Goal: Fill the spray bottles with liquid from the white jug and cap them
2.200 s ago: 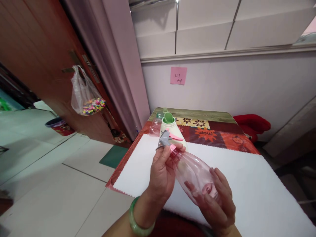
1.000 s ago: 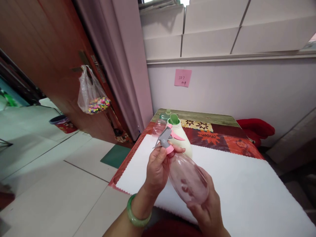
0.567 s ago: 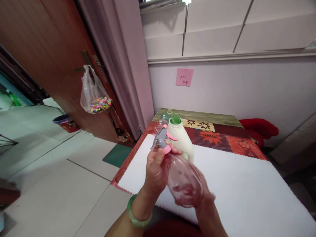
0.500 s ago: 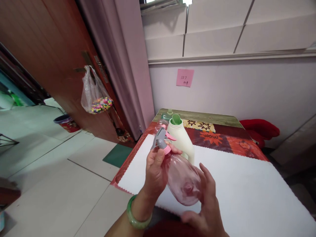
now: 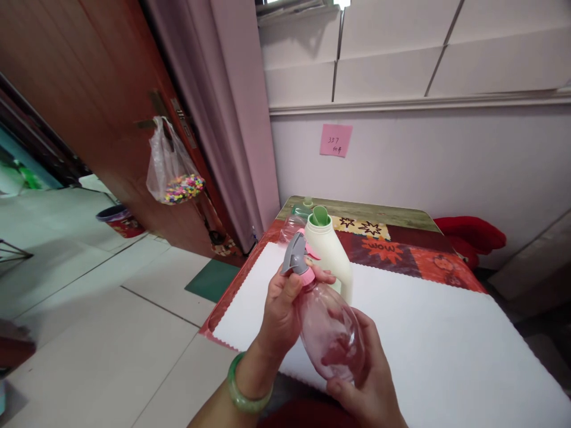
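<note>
The left hand (image 5: 281,318) is closed around the neck of a spray bottle (image 5: 328,327), thumb on the near side by the pink collar (image 5: 307,276), fingers behind. The right hand (image 5: 372,377) cups the bottle's lower end, thumb at the bottom, fingers up the right side. The bottle thus lies slanted between the two hands: its grey spray head (image 5: 294,255) sticks out above the left grip, and its clear pink body runs down into the right one. It is held in front of the white jug (image 5: 332,252), partly covering it; whether the two touch cannot be told. A green spout (image 5: 320,215) sits in the jug's mouth. Just left of the jug stands a clear bottle (image 5: 292,227), partly hidden. A white mat (image 5: 428,327) spreads to the jug's right and in front of it, over the table (image 5: 392,209). Well left of the jug, a plastic bag (image 5: 169,169) of colourful bits hangs from a door handle (image 5: 145,125).
</note>
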A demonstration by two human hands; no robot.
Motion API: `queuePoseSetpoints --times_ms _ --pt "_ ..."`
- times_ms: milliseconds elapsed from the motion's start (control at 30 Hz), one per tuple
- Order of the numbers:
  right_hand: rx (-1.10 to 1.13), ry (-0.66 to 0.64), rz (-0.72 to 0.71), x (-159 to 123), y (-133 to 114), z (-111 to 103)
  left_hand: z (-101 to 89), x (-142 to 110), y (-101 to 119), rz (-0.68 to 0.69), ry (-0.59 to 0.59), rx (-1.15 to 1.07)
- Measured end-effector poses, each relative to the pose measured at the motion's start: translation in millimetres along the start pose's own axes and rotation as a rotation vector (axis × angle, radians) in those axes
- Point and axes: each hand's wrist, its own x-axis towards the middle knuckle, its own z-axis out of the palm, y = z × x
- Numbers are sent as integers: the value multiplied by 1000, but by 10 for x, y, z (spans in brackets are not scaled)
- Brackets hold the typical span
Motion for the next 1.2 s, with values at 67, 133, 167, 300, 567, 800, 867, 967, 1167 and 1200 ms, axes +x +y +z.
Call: queuePoseSetpoints --times_ms 67,133,167,300,567,800,867,967,1167,1200 --pt "-30 39 -36 -6 37 20 -18 -22 -44 -2 20 23" --pt "-67 91 -63 -1 84 25 -52 -69 -108 -40 14 49" --pt "-96 129 -81 7 109 22 -75 -105 -143 -73 -18 66" --pt "-221 226 -254 71 180 -6 -173 -311 -266 -237 -215 173" --pt "-607 -3 -355 236 93 -174 -584 -175 6 61 236 288" --pt "-692 202 3 203 317 -930 -1707 230 446 162 315 1572" --pt "-704 269 104 239 314 -1046 -1947 265 428 225 113 1784" --pt "-782 292 99 448 190 -964 -2146 292 351 233 -28 1936" --pt "-829 171 -25 1185 -112 -291 -2276 301 262 289 -74 1935" --pt "-834 176 16 1270 -122 -202 -2309 294 256 297 -76 1934"
